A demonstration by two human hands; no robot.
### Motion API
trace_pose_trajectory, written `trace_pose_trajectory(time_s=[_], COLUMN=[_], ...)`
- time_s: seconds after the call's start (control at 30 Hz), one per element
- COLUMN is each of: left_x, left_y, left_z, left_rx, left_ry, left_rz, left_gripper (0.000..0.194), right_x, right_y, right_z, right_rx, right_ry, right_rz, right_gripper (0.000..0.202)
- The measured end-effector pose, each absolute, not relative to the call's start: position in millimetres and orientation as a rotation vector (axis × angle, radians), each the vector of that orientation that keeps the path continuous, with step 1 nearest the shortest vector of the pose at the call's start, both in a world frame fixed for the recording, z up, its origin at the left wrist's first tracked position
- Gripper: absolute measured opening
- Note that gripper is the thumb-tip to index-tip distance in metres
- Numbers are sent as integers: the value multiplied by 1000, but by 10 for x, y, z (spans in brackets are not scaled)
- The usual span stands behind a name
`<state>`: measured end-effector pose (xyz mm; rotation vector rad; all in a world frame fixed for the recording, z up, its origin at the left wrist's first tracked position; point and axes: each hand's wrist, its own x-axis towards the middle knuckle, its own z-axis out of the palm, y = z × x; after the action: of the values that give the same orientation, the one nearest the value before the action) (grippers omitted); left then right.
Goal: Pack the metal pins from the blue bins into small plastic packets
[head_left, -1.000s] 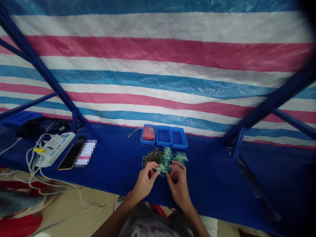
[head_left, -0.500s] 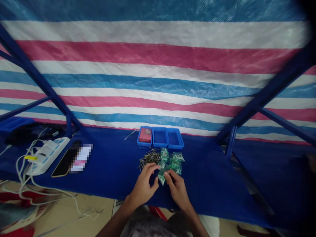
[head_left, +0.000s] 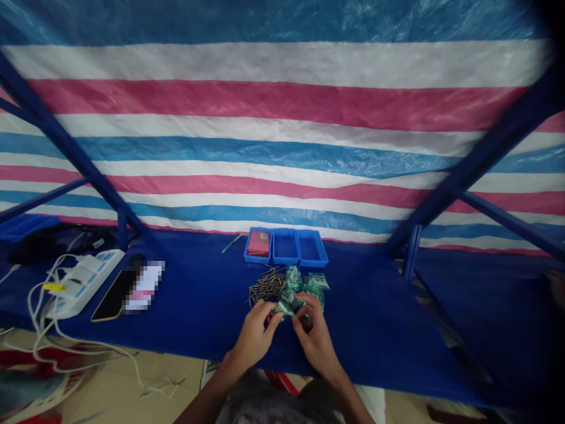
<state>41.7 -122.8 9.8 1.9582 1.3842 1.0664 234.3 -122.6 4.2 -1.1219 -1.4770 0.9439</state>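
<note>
Between my hands is a small clear-and-green plastic packet (head_left: 286, 307); its contents are too small to make out. My left hand (head_left: 256, 331) pinches the packet's left end between thumb and fingers. On the other side, my right hand (head_left: 315, 338) has its thumb and curled fingers closed on the right part. More green packets (head_left: 318, 281) lie just beyond my hands, partly hidden by my right fingers. A loose pile of thin brass-coloured screws or pins (head_left: 268, 284) lies beyond my left hand.
Three joined blue trays (head_left: 286, 260) stand at the back; the left one holds red packets (head_left: 258, 242). A pen-like stick (head_left: 232, 243) lies beside them. To the left are a phone (head_left: 115, 293) and a white power strip (head_left: 88, 282) with cables. Blue frame bars (head_left: 441, 194) flank the table.
My left hand, apart from the packet before, has closed on its left end. The packet is now stretched between both hands, and my right fingers have curled over it.
</note>
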Motion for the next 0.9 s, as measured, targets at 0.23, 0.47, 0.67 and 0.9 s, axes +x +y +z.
trace_pose_trajectory(time_s=[0.23,0.47,0.67,0.9], left_x=[424,405,433,416], left_y=[-1234,-1236,-1260,-1283], left_z=[140,187,174,188], left_rx=[2043,2007,2056,2135], left_ry=[1380,1317,1338,1300], left_rz=[1017,1062,1189,1049], left_gripper=[33,38,37,15], right_x=[2374,2354,2349,2362], right_y=[-1248,-1293,-1213,-1205], right_z=[48,39,-9,50], right_rx=[-1118,-1148,-1134,-1101], right_ry=[-1588,-1511,-1261,-1287], right_rz=[905,1088,1307,1338], right_gripper=[17,21,36,33])
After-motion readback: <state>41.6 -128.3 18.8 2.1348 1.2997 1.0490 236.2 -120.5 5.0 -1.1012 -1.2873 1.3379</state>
